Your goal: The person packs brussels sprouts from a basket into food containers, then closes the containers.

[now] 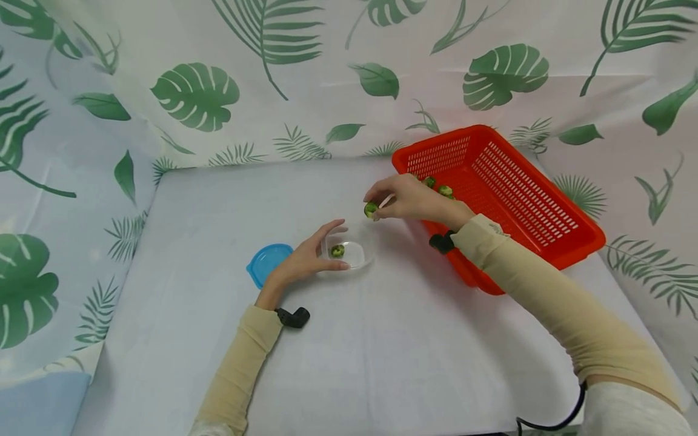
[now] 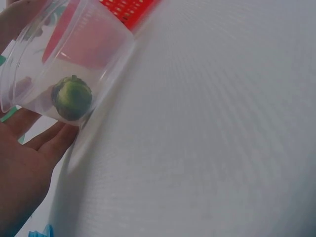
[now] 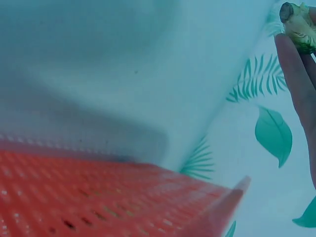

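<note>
My left hand [image 1: 305, 259] holds a clear plastic container [image 1: 364, 247] on the table, thumb on the near side and fingers around the far side. One Brussels sprout [image 1: 337, 250] lies inside it; the left wrist view shows this green sprout [image 2: 72, 98] through the see-through wall. Above and to the right of the container, my right hand [image 1: 411, 198] pinches another Brussels sprout [image 1: 371, 210] between thumb and fingers. Its pale cut stem end shows on the sprout [image 3: 298, 27] at the edge of the right wrist view.
A red perforated basket [image 1: 537, 212] stands at the right, under my right forearm, with several sprouts [image 1: 445, 191] at its left end. Behind my left hand lies a blue lid [image 1: 268, 261]. A leaf-patterned cloth [image 1: 305, 85] hangs along the table's back and sides.
</note>
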`<state>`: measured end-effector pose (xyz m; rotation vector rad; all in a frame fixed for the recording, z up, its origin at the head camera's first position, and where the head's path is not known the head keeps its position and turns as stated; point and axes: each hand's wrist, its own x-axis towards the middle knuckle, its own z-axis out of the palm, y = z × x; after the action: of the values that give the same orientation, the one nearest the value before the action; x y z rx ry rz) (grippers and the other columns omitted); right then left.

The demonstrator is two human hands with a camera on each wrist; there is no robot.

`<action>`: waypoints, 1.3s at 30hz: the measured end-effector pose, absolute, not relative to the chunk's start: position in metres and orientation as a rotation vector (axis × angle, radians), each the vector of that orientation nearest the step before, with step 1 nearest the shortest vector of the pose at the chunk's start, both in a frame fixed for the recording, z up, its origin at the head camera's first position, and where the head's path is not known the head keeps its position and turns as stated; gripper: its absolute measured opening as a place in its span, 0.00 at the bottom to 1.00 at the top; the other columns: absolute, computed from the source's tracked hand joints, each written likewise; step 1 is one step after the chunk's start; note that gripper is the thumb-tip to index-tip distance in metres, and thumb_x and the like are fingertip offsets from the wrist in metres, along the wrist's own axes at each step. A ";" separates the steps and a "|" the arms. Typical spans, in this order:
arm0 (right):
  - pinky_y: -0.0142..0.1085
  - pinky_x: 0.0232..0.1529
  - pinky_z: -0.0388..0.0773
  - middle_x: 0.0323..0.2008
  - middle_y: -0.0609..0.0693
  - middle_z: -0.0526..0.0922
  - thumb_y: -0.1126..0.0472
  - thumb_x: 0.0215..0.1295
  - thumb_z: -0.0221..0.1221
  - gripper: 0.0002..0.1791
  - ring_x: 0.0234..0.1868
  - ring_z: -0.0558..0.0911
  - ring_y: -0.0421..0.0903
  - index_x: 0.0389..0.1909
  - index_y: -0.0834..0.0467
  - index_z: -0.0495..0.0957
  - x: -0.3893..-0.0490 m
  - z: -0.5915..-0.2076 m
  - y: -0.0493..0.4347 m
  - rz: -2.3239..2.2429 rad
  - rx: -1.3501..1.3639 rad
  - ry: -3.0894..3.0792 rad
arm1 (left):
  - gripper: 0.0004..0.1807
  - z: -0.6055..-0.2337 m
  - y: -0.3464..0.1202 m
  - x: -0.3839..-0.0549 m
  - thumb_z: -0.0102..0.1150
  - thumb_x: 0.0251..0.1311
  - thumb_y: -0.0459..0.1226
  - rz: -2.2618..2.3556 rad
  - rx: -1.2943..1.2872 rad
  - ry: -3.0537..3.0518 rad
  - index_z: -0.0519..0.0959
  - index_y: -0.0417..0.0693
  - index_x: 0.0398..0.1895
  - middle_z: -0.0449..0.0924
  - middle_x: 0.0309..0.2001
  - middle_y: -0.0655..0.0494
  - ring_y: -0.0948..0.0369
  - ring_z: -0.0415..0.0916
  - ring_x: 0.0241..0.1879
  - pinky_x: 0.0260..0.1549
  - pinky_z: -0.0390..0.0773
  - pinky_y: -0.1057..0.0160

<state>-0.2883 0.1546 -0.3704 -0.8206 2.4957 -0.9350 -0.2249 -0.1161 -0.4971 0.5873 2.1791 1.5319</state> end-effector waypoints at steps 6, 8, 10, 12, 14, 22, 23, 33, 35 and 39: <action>0.45 0.56 0.84 0.48 0.55 0.88 0.66 0.65 0.69 0.17 0.51 0.87 0.51 0.54 0.61 0.84 -0.288 -0.380 0.147 -0.917 -0.875 2.451 | 0.53 -0.497 -0.116 -0.225 0.74 0.60 0.45 1.526 0.584 2.180 0.51 0.64 0.83 0.61 0.78 0.60 0.56 0.43 0.82 0.77 0.50 0.38; 0.45 0.57 0.84 0.49 0.55 0.88 0.66 0.65 0.68 0.17 0.51 0.86 0.51 0.55 0.61 0.84 -0.288 -0.384 0.145 -0.912 -0.886 2.435 | 0.53 -0.496 -0.116 -0.225 0.74 0.60 0.45 1.528 0.587 2.177 0.51 0.64 0.83 0.61 0.78 0.60 0.56 0.43 0.82 0.77 0.50 0.38; 0.45 0.57 0.84 0.49 0.55 0.88 0.65 0.66 0.68 0.18 0.52 0.86 0.51 0.55 0.62 0.84 -0.288 -0.387 0.144 -0.908 -0.887 2.418 | 0.53 -0.496 -0.116 -0.225 0.74 0.60 0.45 1.529 0.592 2.175 0.51 0.64 0.83 0.61 0.78 0.61 0.57 0.43 0.82 0.77 0.50 0.38; 0.44 0.57 0.83 0.49 0.54 0.88 0.65 0.66 0.68 0.18 0.52 0.86 0.51 0.56 0.62 0.83 -0.287 -0.389 0.143 -0.915 -0.886 2.395 | 0.53 -0.495 -0.116 -0.225 0.74 0.60 0.45 1.533 0.596 2.170 0.50 0.64 0.83 0.60 0.78 0.61 0.57 0.44 0.82 0.77 0.50 0.38; 0.44 0.57 0.83 0.49 0.54 0.88 0.65 0.66 0.69 0.18 0.52 0.86 0.51 0.56 0.63 0.83 -0.286 -0.391 0.142 -0.921 -0.900 2.376 | 0.53 -0.495 -0.116 -0.225 0.74 0.60 0.45 1.535 0.596 2.166 0.50 0.65 0.83 0.60 0.78 0.62 0.57 0.43 0.82 0.77 0.50 0.38; 0.43 0.56 0.84 0.46 0.51 0.89 0.66 0.64 0.70 0.16 0.50 0.87 0.49 0.53 0.62 0.86 -0.283 -0.399 0.137 -0.925 -0.942 2.340 | 0.54 -0.496 -0.117 -0.225 0.74 0.60 0.46 1.522 0.583 2.166 0.50 0.65 0.83 0.59 0.79 0.61 0.55 0.42 0.83 0.77 0.51 0.37; 0.43 0.56 0.84 0.46 0.51 0.89 0.67 0.64 0.70 0.16 0.50 0.87 0.48 0.53 0.61 0.86 -0.282 -0.400 0.136 -0.923 -0.943 2.337 | 0.54 -0.496 -0.117 -0.225 0.74 0.59 0.47 1.520 0.579 2.168 0.50 0.66 0.83 0.58 0.79 0.61 0.55 0.42 0.83 0.77 0.51 0.38; 0.41 0.56 0.84 0.45 0.51 0.89 0.67 0.63 0.71 0.16 0.48 0.87 0.46 0.51 0.62 0.86 -0.275 -0.406 0.123 -0.849 -1.017 2.312 | 0.52 -0.496 -0.118 -0.225 0.74 0.58 0.50 1.510 0.548 2.174 0.52 0.79 0.81 0.48 0.82 0.63 0.54 0.41 0.83 0.76 0.53 0.38; 0.41 0.55 0.84 0.45 0.51 0.89 0.67 0.62 0.71 0.16 0.48 0.87 0.46 0.51 0.62 0.86 -0.273 -0.408 0.120 -0.827 -1.051 2.311 | 0.52 -0.495 -0.119 -0.225 0.74 0.58 0.49 1.515 0.545 2.168 0.52 0.78 0.81 0.48 0.83 0.63 0.54 0.41 0.83 0.76 0.53 0.38; 0.40 0.54 0.85 0.46 0.52 0.89 0.67 0.62 0.72 0.15 0.46 0.87 0.46 0.50 0.61 0.87 -0.269 -0.412 0.115 -0.787 -1.098 2.323 | 0.52 -0.495 -0.119 -0.224 0.74 0.58 0.49 1.507 0.547 2.170 0.52 0.78 0.81 0.46 0.83 0.63 0.53 0.40 0.83 0.76 0.53 0.37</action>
<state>-0.2688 0.1146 -0.4116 -1.0977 2.3229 -0.7865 -0.2240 -0.1188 -0.4948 0.5468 2.1698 1.5066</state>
